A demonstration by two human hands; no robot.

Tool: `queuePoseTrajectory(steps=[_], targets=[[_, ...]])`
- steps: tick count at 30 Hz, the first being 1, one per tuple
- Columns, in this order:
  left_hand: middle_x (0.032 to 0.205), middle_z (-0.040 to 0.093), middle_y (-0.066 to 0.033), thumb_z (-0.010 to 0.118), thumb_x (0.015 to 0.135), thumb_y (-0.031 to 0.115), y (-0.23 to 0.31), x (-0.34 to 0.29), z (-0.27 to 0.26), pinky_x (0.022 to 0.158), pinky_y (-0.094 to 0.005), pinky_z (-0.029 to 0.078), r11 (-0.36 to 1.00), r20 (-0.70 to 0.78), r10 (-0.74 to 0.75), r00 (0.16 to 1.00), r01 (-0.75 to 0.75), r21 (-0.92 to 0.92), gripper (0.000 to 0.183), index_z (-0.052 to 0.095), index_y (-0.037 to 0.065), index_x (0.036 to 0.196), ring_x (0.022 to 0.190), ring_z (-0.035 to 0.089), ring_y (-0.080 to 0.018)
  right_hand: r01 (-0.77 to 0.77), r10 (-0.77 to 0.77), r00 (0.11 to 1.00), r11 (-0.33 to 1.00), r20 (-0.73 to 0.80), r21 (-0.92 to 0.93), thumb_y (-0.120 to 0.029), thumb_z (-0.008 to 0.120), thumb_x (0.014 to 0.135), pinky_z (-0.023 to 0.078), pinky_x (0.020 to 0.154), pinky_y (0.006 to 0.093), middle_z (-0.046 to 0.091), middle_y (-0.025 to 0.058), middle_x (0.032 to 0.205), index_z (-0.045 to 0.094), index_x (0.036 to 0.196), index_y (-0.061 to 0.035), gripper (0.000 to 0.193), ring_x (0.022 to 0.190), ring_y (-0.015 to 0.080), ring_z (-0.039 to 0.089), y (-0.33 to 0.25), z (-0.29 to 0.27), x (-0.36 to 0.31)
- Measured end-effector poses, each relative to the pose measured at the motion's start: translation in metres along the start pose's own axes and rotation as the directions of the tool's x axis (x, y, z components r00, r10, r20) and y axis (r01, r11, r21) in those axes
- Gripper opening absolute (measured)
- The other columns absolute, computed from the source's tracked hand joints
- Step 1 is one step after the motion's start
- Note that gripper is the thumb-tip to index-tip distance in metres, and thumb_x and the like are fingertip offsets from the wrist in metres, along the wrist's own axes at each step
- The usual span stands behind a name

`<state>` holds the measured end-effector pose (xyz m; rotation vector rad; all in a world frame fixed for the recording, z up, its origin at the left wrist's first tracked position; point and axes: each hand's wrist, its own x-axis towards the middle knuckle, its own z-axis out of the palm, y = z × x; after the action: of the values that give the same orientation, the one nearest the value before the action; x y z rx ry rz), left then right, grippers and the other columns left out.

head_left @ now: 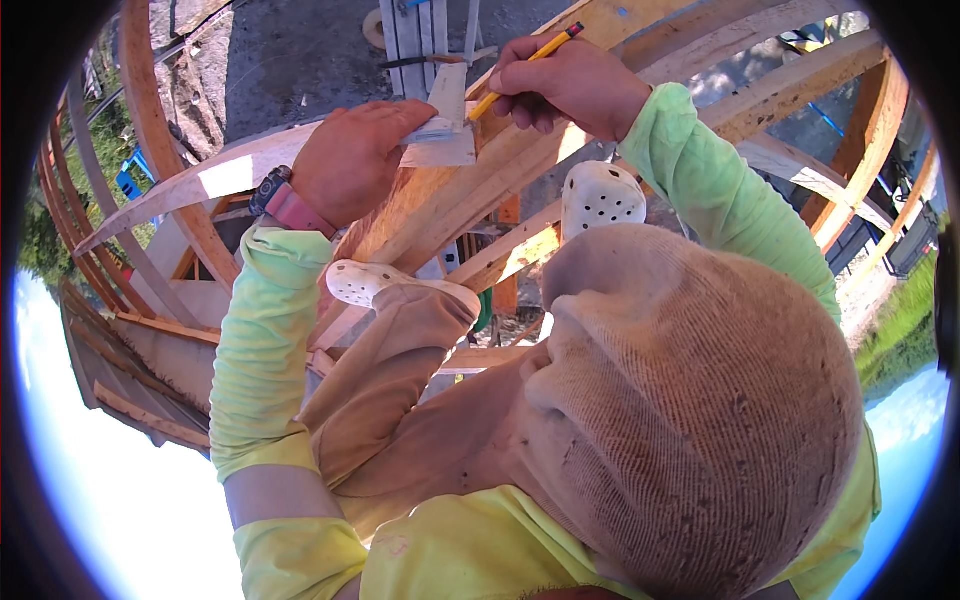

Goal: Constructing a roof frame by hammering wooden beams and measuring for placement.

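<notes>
A yellow pencil (556, 42) with a dark eraser end is gripped in my right hand (570, 88), its point angled down to the left. The tip is at the edge of a pale, thin, flat angled piece (450, 93) lying on a wooden beam (400, 222). My left hand (350, 165), with a watch and a pinkish band at its wrist, is closed over the left side of that piece, thumb and fingers pressed to it. Part of the piece is hidden under those fingers.
Curved wooden ribs (150, 90) rise on the left, and more timbers (800, 85) cross on the right. My feet in white perforated clogs (604, 203) are among the beams. Grey boards (408, 45) stand beyond the flat piece, over grey ground (300, 60).
</notes>
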<state>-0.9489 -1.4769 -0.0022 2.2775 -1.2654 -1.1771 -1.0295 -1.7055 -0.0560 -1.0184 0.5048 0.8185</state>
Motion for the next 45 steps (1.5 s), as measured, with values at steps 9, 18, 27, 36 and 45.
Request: queuePoseTrajectory(steps=[9,18,27,36,45], targets=[[0.108,0.060,-0.0118,0.052,0.076,0.001,-0.001,0.006,0.000,0.082,-0.0409,0.045,0.999,-0.003,0.045,0.999,-0.045,0.019,0.036,0.055,0.006,0.112,0.099,0.056,-0.0303,0.106,-0.143,0.980,0.962,-0.135,-0.250,-0.020,0.055,0.080,0.046,0.049,0.0223,0.064,0.0032,0.071,0.058,0.079,-0.0036,0.017,0.055,0.0084,0.057,0.015,-0.007,0.017],[0.106,0.061,-0.0149,0.053,0.075,-0.002,0.002,0.006,-0.004,0.083,-0.0404,0.046,1.000,0.016,0.025,1.000,-0.025,-0.015,0.036,0.056,0.004,0.111,0.097,0.057,-0.0336,0.139,-0.184,0.979,0.916,-0.088,-0.376,-0.022,0.053,0.086,0.042,0.045,0.0209,0.059,0.0030,0.064,0.057,0.085,-0.0034,0.019,0.050,0.0064,0.051,0.009,0.008,0.012],[0.108,0.060,-0.0152,0.053,0.077,-0.001,0.000,0.007,-0.001,0.084,-0.0397,0.046,0.998,-0.012,0.057,0.998,-0.057,0.005,0.035,0.056,0.003,0.111,0.097,0.057,-0.0333,0.038,-0.151,0.974,0.845,-0.171,-0.533,-0.021,0.056,0.077,0.049,0.057,0.0251,0.063,0.0016,0.072,0.059,0.081,-0.0065,0.015,0.067,0.0113,0.061,0.010,-0.001,0.009],[0.109,0.060,-0.0149,0.052,0.077,0.000,-0.001,0.006,0.000,0.086,-0.0400,0.046,0.998,0.009,0.055,0.998,-0.056,0.027,0.035,0.055,0.003,0.112,0.099,0.056,-0.0332,0.444,-0.571,0.819,0.571,0.054,-0.690,-0.023,0.052,0.083,0.042,0.047,0.0231,0.058,0.0017,0.059,0.058,0.086,-0.0059,0.018,0.048,0.0086,0.050,0.032,0.001,0.022],[0.107,0.061,-0.0155,0.053,0.077,0.000,0.000,0.004,-0.001,0.084,-0.0397,0.047,0.999,0.010,-0.018,1.000,0.018,-0.042,0.034,0.057,0.003,0.110,0.099,0.057,-0.0332,0.052,0.014,0.952,0.976,0.306,-0.209,-0.016,0.057,0.085,0.041,0.042,0.0189,0.057,0.0032,0.065,0.055,0.077,-0.0040,0.015,0.050,0.0067,0.053,-0.036,0.002,-0.048]])
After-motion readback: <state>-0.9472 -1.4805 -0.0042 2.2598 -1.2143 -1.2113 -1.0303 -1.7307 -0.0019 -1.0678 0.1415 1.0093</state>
